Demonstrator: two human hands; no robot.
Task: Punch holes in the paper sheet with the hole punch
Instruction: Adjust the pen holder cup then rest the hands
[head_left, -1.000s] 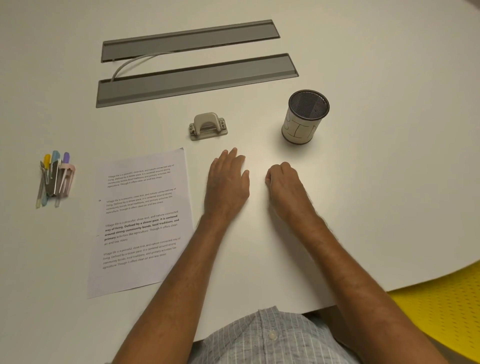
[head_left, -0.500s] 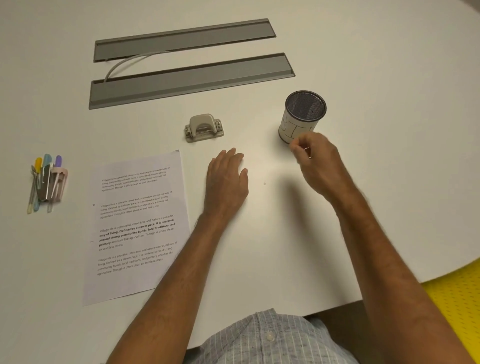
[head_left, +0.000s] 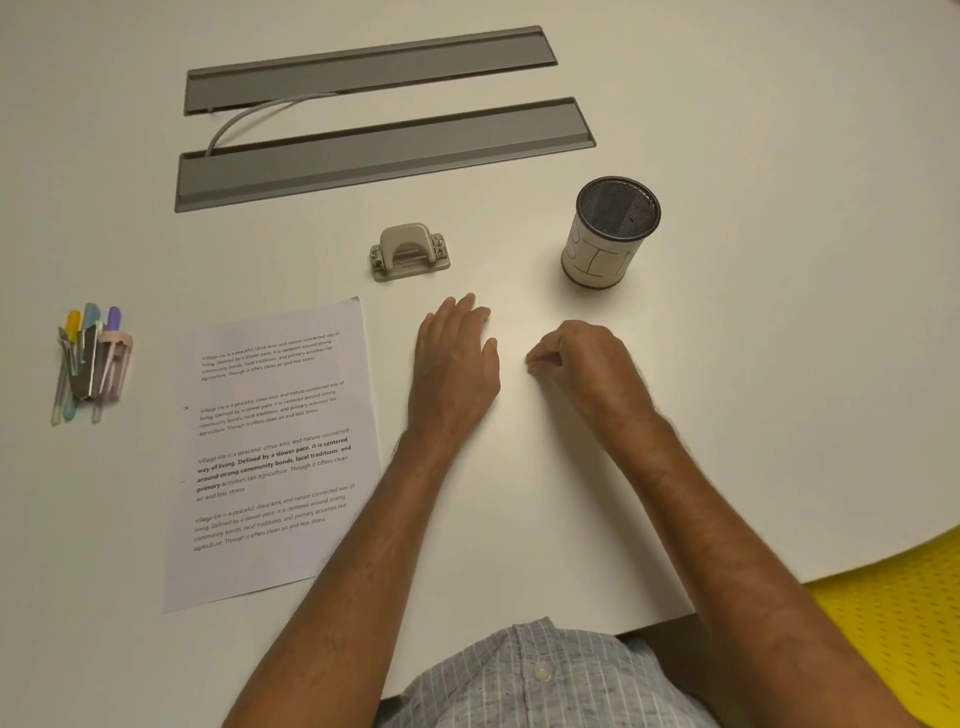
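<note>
Left hand (head_left: 454, 358): flat on bench (head_left: 727, 415), fingers straight.
Right hand (head_left: 582, 366): curled, fingertips pinched, contents unclear.
Hole punch (head_left: 409, 252): beyond paper sheet (head_left: 270, 452), untouched.

White table (head_left: 753, 364): sheet (head_left: 270, 452), punch (head_left: 409, 252), cup (head_left: 608, 234), pens (head_left: 88, 358).

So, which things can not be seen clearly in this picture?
- Right hand, head view: its curled fingers hide whether they pinch anything.
- Mesh cup: inside too dark to tell the contents.
- Paper sheet: lower right corner covered by the left forearm; existing holes too small to tell.
- Hole punch: slot too small to see.
</note>
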